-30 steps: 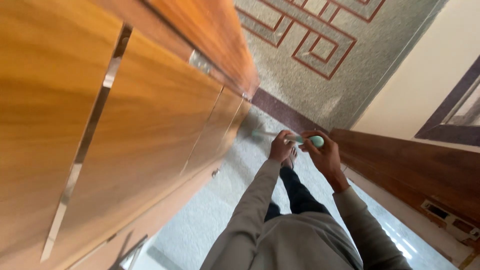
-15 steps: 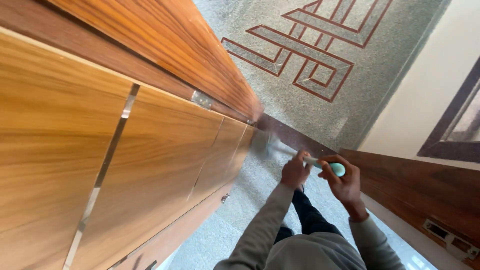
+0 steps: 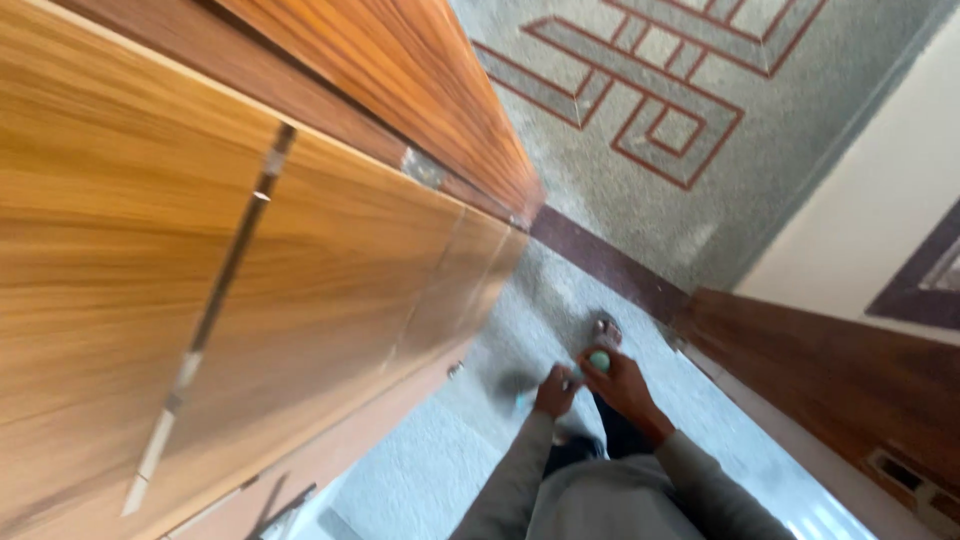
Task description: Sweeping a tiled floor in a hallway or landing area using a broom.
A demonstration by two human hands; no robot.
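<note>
My left hand [image 3: 555,391] and my right hand [image 3: 622,383] both grip a pale green handle [image 3: 598,361] of a long cleaning tool. The right hand closes around the rounded top end; the left hand holds the shaft just below it. The tool's lower end [image 3: 520,386] is a dark blur on the speckled grey floor [image 3: 560,300], close to the base of the wooden door [image 3: 330,260]. My sandalled foot [image 3: 605,330] shows just beyond the hands. Grey sleeves cover both arms.
A large wooden door with metal inlay strips [image 3: 215,300] fills the left. A dark threshold strip [image 3: 600,262] crosses the floor, with a red line pattern [image 3: 650,110] beyond it. A wooden door frame [image 3: 820,370] and cream wall [image 3: 870,190] stand on the right.
Both hands have drawn back toward my body and lower in view. The tool's lower end has swept from the threshold by the door corner back along the floor.
</note>
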